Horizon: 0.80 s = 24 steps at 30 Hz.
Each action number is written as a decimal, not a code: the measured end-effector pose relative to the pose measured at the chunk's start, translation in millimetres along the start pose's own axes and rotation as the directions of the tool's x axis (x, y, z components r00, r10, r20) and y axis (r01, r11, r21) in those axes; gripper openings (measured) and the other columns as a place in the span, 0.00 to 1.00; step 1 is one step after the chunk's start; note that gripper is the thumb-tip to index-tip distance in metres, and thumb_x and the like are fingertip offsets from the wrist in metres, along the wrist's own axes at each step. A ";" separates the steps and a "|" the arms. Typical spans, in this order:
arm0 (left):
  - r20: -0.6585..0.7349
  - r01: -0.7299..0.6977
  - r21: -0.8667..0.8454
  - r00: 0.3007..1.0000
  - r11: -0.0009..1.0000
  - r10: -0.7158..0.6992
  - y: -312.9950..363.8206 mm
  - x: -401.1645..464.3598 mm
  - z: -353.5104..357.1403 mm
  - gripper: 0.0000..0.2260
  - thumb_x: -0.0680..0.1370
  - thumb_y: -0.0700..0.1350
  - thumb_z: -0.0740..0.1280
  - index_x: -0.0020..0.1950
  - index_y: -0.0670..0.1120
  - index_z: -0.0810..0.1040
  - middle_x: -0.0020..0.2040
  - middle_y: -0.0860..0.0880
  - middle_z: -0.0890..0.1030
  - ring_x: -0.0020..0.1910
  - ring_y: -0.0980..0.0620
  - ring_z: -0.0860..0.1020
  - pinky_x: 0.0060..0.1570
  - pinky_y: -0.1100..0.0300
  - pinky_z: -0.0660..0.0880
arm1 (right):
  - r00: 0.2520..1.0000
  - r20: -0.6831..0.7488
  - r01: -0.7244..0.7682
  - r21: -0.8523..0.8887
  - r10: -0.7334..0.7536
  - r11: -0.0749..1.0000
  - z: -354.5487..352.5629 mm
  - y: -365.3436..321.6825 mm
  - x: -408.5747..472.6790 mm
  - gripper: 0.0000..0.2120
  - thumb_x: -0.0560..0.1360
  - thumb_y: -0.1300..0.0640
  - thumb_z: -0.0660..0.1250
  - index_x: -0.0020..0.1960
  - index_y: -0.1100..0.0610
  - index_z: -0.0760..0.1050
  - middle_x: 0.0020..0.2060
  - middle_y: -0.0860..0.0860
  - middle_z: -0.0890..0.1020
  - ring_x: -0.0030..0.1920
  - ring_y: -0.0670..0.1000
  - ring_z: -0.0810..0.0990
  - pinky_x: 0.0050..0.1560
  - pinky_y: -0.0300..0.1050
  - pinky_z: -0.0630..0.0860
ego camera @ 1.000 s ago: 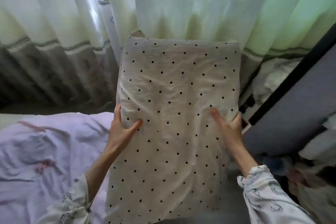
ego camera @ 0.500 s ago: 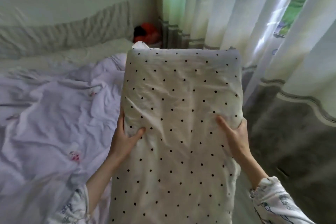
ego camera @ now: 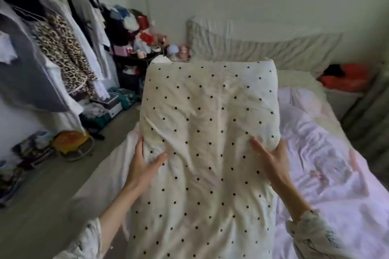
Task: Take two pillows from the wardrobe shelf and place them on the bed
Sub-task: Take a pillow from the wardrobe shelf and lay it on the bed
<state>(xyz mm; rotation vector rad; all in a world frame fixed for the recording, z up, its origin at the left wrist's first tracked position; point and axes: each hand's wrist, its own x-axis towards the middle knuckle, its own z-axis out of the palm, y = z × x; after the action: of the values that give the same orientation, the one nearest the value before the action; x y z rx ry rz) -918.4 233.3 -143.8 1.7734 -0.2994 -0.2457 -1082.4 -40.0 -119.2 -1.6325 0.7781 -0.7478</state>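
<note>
Pillow [ego camera: 208, 132] gripped w/ left hand [ego camera: 143, 166] & right hand [ego camera: 271, 160], thumbs on top.

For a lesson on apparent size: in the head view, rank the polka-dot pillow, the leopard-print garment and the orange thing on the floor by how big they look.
1. polka-dot pillow, though it is nearest the camera, which inflates it
2. leopard-print garment
3. orange thing on the floor

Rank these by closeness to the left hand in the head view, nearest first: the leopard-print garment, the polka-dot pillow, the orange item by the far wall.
1. polka-dot pillow: held in the left hand, fingers on its left edge.
2. leopard-print garment: hanging on the rack, up and to the left.
3. orange item: far right, beyond the bed's head end.
</note>
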 end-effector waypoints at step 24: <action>-0.669 0.258 0.024 0.722 0.966 -0.177 -87.3 134.2 -465.8 0.39 0.67 0.56 0.73 0.72 0.59 0.56 0.68 0.52 0.70 0.64 0.48 0.71 0.61 0.49 0.70 | 0.762 0.636 -0.010 0.203 -0.124 0.979 603.5 -99.9 -0.8 0.17 0.64 0.46 0.76 0.50 0.42 0.74 0.44 0.41 0.81 0.40 0.38 0.82 0.30 0.32 0.76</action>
<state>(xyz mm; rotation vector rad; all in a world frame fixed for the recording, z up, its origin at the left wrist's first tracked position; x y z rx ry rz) -634.7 635.7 -127.4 1.8900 0.4283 0.2561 -585.4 316.7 -127.2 -1.5875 0.1431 -0.2391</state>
